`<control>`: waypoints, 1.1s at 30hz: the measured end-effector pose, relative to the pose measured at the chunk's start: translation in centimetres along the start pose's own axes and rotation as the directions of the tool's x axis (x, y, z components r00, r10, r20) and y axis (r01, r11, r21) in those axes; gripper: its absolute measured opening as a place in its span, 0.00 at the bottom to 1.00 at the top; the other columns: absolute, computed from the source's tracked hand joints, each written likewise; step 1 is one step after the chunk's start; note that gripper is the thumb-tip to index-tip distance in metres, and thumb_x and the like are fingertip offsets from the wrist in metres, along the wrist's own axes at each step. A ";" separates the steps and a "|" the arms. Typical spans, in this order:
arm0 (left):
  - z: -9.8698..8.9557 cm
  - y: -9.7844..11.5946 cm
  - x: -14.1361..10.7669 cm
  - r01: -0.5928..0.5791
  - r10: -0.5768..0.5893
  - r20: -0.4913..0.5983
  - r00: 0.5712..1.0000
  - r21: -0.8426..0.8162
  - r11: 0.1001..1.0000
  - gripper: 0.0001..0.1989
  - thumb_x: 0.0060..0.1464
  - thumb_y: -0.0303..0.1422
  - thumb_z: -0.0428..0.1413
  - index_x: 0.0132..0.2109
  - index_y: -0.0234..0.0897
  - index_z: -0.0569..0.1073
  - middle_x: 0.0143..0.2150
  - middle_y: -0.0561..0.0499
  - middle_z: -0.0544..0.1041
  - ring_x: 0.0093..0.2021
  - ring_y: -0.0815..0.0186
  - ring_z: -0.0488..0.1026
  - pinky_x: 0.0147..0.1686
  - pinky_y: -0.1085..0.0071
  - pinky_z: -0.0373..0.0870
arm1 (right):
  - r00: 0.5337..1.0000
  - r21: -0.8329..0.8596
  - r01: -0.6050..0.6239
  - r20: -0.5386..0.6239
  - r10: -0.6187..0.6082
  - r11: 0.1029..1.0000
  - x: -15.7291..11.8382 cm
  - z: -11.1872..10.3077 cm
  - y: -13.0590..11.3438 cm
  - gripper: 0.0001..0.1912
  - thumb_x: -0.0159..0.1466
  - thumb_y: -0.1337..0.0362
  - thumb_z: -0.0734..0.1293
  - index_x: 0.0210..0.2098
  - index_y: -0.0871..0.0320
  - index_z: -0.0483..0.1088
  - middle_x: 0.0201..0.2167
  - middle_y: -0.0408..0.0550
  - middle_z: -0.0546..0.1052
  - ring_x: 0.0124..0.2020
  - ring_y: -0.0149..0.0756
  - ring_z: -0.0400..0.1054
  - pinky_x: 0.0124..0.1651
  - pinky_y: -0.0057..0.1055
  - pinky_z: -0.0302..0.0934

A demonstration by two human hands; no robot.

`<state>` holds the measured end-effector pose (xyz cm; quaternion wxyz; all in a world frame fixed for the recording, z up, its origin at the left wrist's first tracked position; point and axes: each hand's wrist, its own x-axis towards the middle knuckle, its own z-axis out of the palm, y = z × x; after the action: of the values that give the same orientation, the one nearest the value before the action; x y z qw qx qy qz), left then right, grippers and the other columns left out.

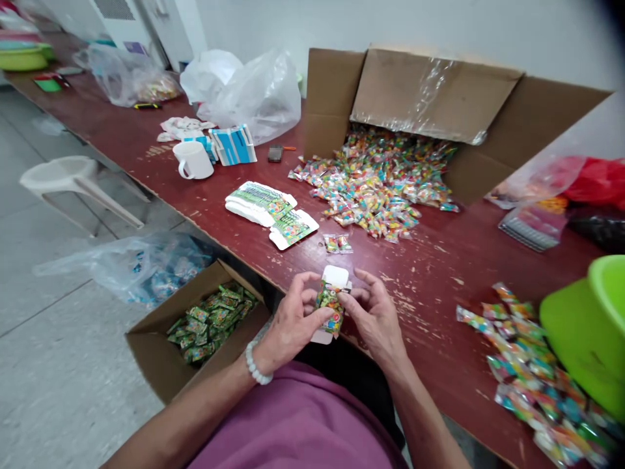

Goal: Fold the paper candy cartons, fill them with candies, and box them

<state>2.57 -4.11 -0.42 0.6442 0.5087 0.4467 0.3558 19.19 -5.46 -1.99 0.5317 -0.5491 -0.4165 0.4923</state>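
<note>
By the near edge of the table (454, 280), I'm watching the left hand (293, 320) and right hand (377, 320) together grasping a small box (332, 298); sweets (375, 185) and flattened boxes (258, 200) are lying farther across.

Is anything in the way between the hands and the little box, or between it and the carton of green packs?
Nothing visible keeps the left hand or right hand from the box; both touch it. Toward the carton, the left hand and its near wall seem to lie between.
</note>
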 end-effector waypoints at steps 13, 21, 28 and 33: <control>-0.5 -0.4 0.7 -0.047 0.052 0.089 0.995 -0.057 0.997 0.12 0.59 0.36 0.59 0.48 0.38 0.70 0.38 0.53 0.76 0.36 0.69 0.72 0.37 0.74 0.69 | 0.993 0.134 -0.087 0.087 0.076 0.987 0.9 -0.5 0.4 0.14 0.55 0.54 0.76 0.30 0.57 0.72 0.26 0.41 0.74 0.27 0.31 0.66 0.33 0.28 0.63; -0.4 -0.4 0.5 0.032 -0.040 -0.042 0.998 -0.177 0.984 0.24 0.50 0.39 0.66 0.48 0.41 0.63 0.33 0.57 0.76 0.31 0.68 0.75 0.33 0.73 0.71 | 0.972 -0.139 0.204 0.148 -0.184 0.969 0.9 -0.6 -0.5 0.08 0.61 0.58 0.73 0.30 0.55 0.77 0.29 0.46 0.77 0.32 0.36 0.69 0.37 0.32 0.63; -0.6 -0.4 0.6 0.379 -0.241 0.351 0.905 -0.406 0.832 0.27 0.60 0.55 0.50 0.59 0.43 0.65 0.33 0.51 0.76 0.24 0.66 0.75 0.25 0.70 0.74 | 0.954 -0.137 0.244 0.214 -0.212 0.960 0.3 -0.2 -0.8 0.09 0.65 0.57 0.69 0.33 0.53 0.78 0.35 0.48 0.79 0.37 0.39 0.73 0.42 0.35 0.66; 0.2 -0.5 0.9 0.375 -0.299 0.253 0.920 -0.348 0.860 0.33 0.60 0.57 0.48 0.64 0.44 0.64 0.28 0.53 0.74 0.19 0.69 0.71 0.20 0.73 0.71 | 0.953 0.107 -0.082 0.300 0.047 0.991 0.4 0.3 -1.3 0.12 0.59 0.54 0.73 0.30 0.56 0.73 0.37 0.46 0.81 0.23 0.30 0.69 0.27 0.30 0.67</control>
<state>3.06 -3.51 -1.12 0.8243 0.3157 0.3856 0.2685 19.09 -4.90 -0.74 0.4783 -0.4498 -0.4436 0.6100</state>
